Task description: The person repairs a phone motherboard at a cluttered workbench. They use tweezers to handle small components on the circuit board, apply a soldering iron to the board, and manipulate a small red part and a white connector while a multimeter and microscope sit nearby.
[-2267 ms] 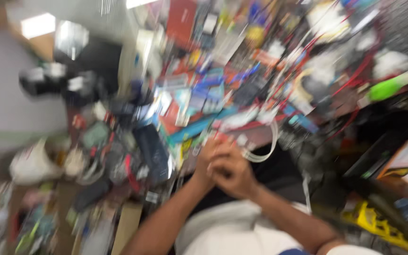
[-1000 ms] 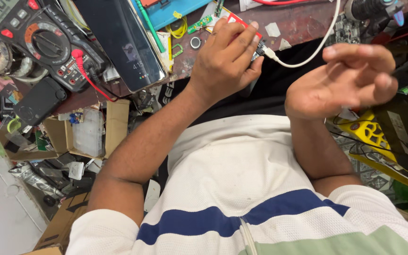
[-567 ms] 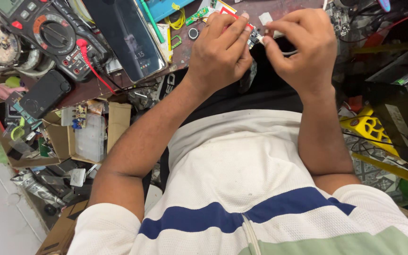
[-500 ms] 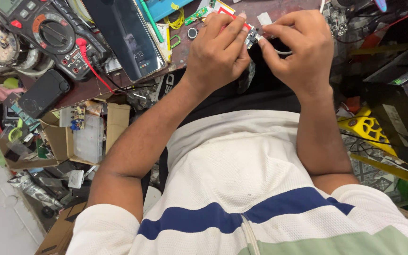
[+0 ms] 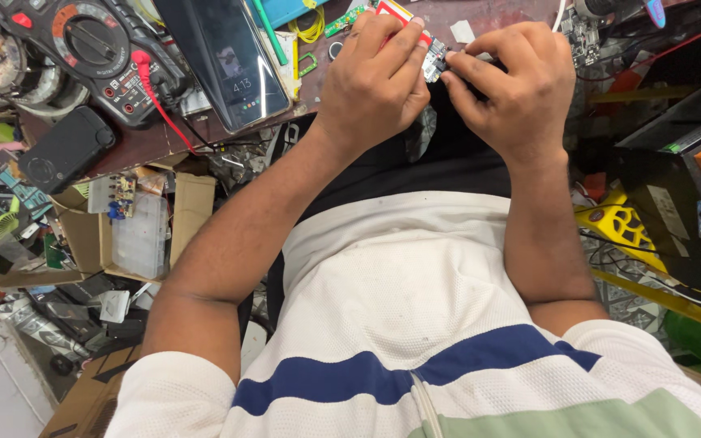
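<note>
— So, what do we have between our hands?

— Our left hand pinches a small circuit board at the near edge of the bench, fingers curled over it. Our right hand meets it from the other side, fingertips closed on the same board.

— And around us?

— We see a dark phone lying screen-up just left of our left hand, and a multimeter with a red lead beyond it. A yellow plastic piece sits by our right forearm, well apart from the board.
</note>
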